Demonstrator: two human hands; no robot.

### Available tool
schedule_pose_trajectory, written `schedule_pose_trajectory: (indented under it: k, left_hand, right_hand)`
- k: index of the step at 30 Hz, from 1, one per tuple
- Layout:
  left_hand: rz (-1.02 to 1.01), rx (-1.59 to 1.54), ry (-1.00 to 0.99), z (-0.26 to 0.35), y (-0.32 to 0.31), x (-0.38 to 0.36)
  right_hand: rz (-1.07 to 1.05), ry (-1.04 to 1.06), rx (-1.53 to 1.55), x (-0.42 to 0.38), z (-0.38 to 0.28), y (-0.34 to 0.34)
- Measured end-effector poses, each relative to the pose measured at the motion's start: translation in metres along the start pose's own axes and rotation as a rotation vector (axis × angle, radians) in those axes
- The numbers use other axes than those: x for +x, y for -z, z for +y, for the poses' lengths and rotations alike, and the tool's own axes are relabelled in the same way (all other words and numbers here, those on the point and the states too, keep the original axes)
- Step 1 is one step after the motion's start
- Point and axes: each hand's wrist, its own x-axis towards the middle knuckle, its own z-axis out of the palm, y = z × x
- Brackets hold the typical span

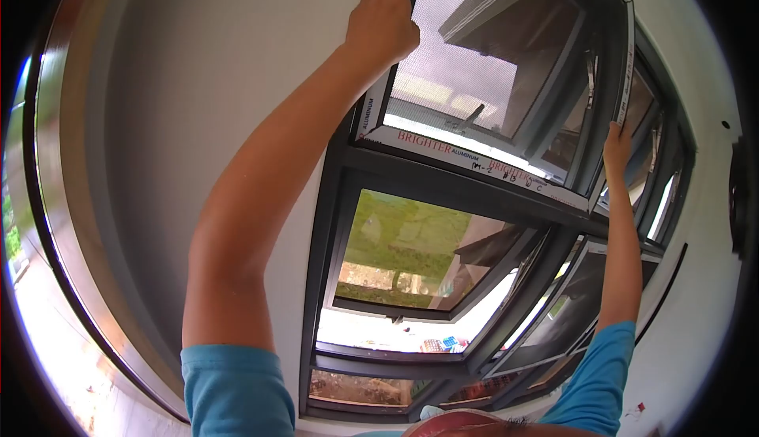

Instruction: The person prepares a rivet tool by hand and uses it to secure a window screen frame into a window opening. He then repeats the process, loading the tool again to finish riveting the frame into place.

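Both arms are raised to a mesh screen frame [494, 166] set against the upper part of a dark window. White tape with red "BRIGHTER ALUMINUM" print runs along its edges. My left hand [383, 22] is closed on the frame's left side, near the top of the view. On the right side, lower down, my right hand [617, 148] grips the frame's edge, its fingers partly hidden. Through the mesh [466, 65] a window handle and an open pane show.
Below the screen, a tilted window pane [411, 251] stands open in the dark window frame [328, 263]. More open panes lie at the right. A pale wall [198, 65] is at the left, with a bright opening at the far left.
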Motion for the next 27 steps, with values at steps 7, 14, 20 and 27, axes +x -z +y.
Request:
schedule_pose_trajectory:
  k: [7,14,20,27]
  left_hand:
    - [-0.217,0.054,0.067,0.011,0.029,0.019]
    - [-0.319,0.417,-0.235,0.007,0.054,0.028]
    - [-0.263,0.262,-0.198,-0.015,0.052,0.015]
    - [-0.138,0.117,-0.184,-0.026,0.038,0.006]
  right_hand:
    - [-0.088,-0.145,-0.069,-0.001,-0.012,0.005]
    - [-0.035,-0.032,-0.139,0.004,0.013,-0.002]
    - [-0.071,-0.063,-0.135,0.004,0.004,0.005]
    - [-0.038,0.014,-0.170,-0.002,-0.003,0.009]
